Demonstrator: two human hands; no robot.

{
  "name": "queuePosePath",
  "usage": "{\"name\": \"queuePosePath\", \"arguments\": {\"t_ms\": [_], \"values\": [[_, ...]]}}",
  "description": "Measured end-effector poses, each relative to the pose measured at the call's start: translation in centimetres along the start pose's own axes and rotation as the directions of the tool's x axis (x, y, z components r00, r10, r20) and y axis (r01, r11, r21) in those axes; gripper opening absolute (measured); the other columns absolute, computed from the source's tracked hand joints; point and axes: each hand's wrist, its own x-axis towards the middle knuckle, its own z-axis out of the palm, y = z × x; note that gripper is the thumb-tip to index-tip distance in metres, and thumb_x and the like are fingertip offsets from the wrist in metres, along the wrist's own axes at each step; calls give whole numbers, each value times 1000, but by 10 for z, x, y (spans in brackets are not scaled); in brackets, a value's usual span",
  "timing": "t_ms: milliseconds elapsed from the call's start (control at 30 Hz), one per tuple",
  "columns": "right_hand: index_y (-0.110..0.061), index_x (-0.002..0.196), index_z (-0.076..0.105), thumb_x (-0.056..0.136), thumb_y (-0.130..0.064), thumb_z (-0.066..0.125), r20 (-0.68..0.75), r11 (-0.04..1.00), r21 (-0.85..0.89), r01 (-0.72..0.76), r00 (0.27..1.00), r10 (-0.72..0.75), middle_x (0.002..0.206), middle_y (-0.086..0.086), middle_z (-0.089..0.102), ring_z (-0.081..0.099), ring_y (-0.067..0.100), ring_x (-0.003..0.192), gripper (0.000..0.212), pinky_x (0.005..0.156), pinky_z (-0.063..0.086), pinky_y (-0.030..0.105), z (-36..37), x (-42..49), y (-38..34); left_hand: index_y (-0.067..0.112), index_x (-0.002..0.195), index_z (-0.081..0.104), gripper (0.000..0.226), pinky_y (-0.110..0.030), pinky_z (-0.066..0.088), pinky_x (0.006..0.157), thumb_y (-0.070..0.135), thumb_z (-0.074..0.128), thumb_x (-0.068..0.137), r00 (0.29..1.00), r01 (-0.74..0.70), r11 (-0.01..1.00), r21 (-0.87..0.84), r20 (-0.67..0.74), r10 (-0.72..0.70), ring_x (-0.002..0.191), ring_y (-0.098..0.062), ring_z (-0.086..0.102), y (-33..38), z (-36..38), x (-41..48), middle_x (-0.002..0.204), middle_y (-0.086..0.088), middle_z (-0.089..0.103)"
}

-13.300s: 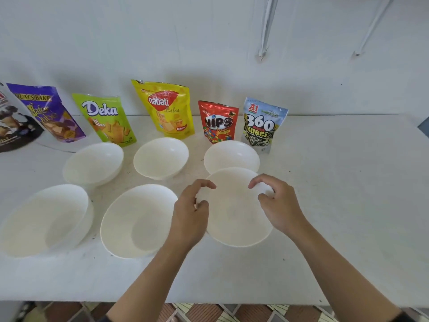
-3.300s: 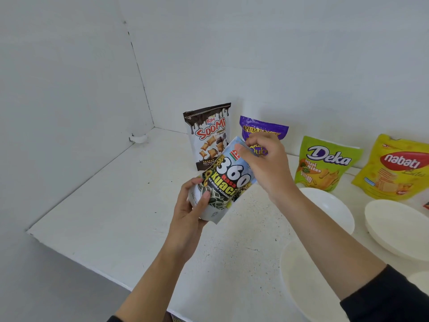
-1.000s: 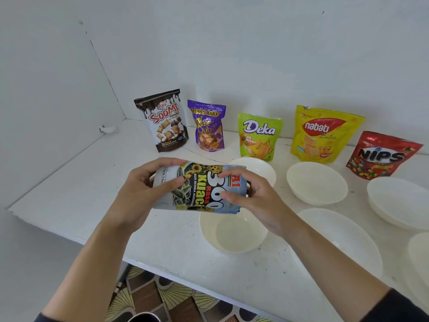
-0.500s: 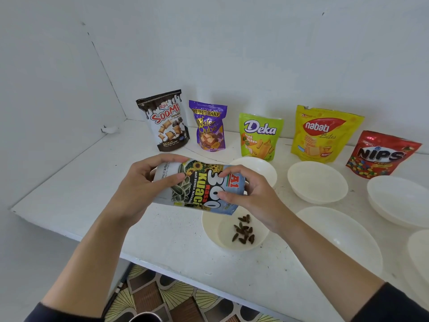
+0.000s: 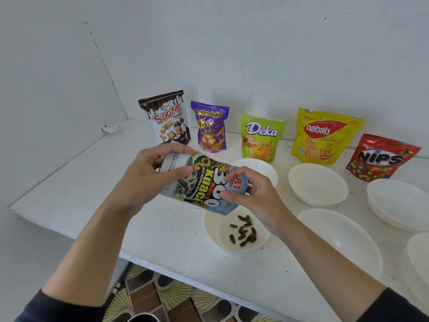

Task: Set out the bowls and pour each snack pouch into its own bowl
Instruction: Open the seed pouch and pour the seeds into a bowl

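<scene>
A glossy foil sunflower-seed pouch (image 5: 204, 184) is held tipped on its side above a smooth, round cream bowl (image 5: 210, 228) near the front edge of the speckled white tabletop (image 5: 92, 182). Its flat base end is clasped by the left grip (image 5: 148, 180), with fingers curled over the top and the thumb pressed across the printed front. The mouth end, angled down to the right, is pinched between thumb and fingers of the right grip (image 5: 257, 198). The pouch spans the two grips, and its lowest corner is held just over the bowl's rim. Sunflowers, striped seeds and bold "360 Kuaci" lettering are seen sideways on its blue-grey face. A small scatter of dark, oval seeds (image 5: 243, 231) is seen on the bowl's bottom. Five more crinkled pouches are stood upright along the painted wall: Soomi (image 5: 166, 119), Wafer Qube (image 5: 210, 126), Deka (image 5: 261, 138), Nabati (image 5: 322, 135) and Nips (image 5: 380, 158). Other shallow white bowls (image 5: 318, 184) are set out to the right, with nothing seen in them.
</scene>
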Motion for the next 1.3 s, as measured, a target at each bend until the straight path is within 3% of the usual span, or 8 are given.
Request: {"name": "queuePosePath", "arguments": {"t_ms": [233, 500, 767, 967, 1300], "values": [[-18, 95, 68, 77, -11, 86, -5, 997, 22, -71, 997, 71, 113, 1, 71, 70, 25, 110, 27, 86, 60, 55, -1, -9, 12, 25, 104, 78, 23, -49, 64, 76, 12, 77, 86, 999, 45, 998, 45, 20, -46, 110, -28, 72, -6, 6, 1, 122, -5, 70], [-20, 94, 68, 79, -8, 84, -15, 1000, -10, 21, 1000, -21, 105, 0, 73, 71, 19, 104, 25, 80, 63, 41, 0, -2, -1, 22, 107, 78, 26, -52, 63, 80, 12, 78, 83, 1000, -5, 1000, -7, -7, 5, 111, -32, 71, 2, 0, 4, 124, -8, 70], [-19, 94, 68, 78, -12, 86, -23, 998, -43, -39, 999, 38, 108, 0, 73, 70, 23, 108, 26, 87, 60, 56, -1, -6, 12, 24, 105, 78, 23, -53, 63, 77, 12, 77, 86, 1000, 16, 999, 29, 21, -16, 110, -32, 72, -5, 5, 3, 124, -8, 70], [-21, 92, 68, 78, -12, 85, -27, 1000, -5, 18, 999, -18, 108, -2, 74, 71, 19, 105, 24, 83, 62, 45, -1, -3, 1, 20, 106, 77, 23, -51, 63, 76, 10, 76, 85, 999, -34, 999, -24, 3, 34, 109, -31, 73, 4, 4, 4, 123, -8, 71], [-18, 93, 65, 80, -14, 85, -25, 999, -48, -22, 999, 21, 106, -2, 75, 71, 18, 103, 24, 83, 62, 42, -5, -5, 8, 20, 105, 78, 24, -47, 65, 74, 9, 77, 84, 999, -43, 999, -18, 11, 43, 110, -30, 72, 2, 9, 4, 123, -6, 71]]}}
